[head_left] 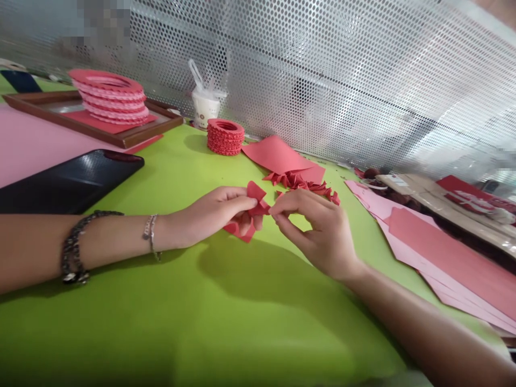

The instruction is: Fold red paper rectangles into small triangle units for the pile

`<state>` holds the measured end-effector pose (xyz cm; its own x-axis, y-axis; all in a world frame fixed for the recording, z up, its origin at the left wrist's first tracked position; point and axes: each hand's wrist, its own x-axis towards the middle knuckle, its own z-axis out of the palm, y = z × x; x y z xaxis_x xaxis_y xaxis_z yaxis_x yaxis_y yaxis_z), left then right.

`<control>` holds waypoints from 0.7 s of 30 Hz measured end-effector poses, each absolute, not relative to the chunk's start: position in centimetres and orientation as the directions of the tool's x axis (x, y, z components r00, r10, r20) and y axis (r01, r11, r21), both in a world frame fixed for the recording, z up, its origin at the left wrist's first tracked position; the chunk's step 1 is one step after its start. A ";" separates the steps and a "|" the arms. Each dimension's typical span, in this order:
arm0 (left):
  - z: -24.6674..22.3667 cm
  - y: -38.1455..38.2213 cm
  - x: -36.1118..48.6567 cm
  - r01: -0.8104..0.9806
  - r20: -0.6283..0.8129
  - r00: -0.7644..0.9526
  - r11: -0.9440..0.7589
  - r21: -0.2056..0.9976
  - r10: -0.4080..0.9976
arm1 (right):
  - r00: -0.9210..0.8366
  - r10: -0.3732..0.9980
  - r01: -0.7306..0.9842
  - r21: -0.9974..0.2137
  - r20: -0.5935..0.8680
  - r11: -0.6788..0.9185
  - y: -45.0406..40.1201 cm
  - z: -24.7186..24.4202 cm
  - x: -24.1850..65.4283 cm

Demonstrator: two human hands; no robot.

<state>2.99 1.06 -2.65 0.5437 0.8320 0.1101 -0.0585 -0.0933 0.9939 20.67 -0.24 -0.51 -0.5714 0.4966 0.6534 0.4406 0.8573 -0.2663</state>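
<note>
My left hand (228, 210) grips a curled red paper piece (256, 192) between thumb and fingers, above the green tabletop. Part of the paper, a lower red flap (244, 235), hangs below the fingers. From the other side, my right hand (314, 226) is closed in a pinch at the paper's right-hand tip; its fingertips cover the exact contact. Just behind the right hand lie several small folded red paper pieces (300, 183), next to red paper sheets (278, 153).
Toward the back stand a stack of red paper rings (226, 137), a white cup (205, 107) and a wooden tray (124, 140) bearing larger pink-red rings (108, 99). A black phone-like slab (76, 180) lies left. Pink and red sheets (439, 247) lie right. A perforated metal panel (282, 70) closes the back.
</note>
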 end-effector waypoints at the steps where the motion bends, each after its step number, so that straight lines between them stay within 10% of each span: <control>1: -2.7 1.1 3.0 -0.081 0.118 0.547 -0.088 0.993 0.829 | -0.600 0.455 0.436 -0.208 0.658 0.876 -0.2 -0.5 20.8; 7: -2.8 1.2 2.9 -0.066 0.150 0.547 -0.136 0.988 0.824 | -0.744 0.280 0.426 0.108 0.607 0.898 0.1 -0.9 21.4; 11: -2.6 1.1 2.9 0.004 0.175 0.522 -0.208 0.978 0.835 | -0.758 0.292 0.428 0.107 0.583 0.897 -0.2 -0.9 21.2; 17: -2.5 1.1 3.0 0.044 0.209 0.530 -0.273 0.961 0.822 | -0.564 0.723 0.340 -0.686 0.399 0.644 -0.2 -0.5 20.4; 21: -2.6 1.1 2.9 0.074 0.208 0.534 -0.290 0.954 0.820 | -0.642 0.764 0.276 -0.910 0.066 0.310 0.2 -0.7 20.2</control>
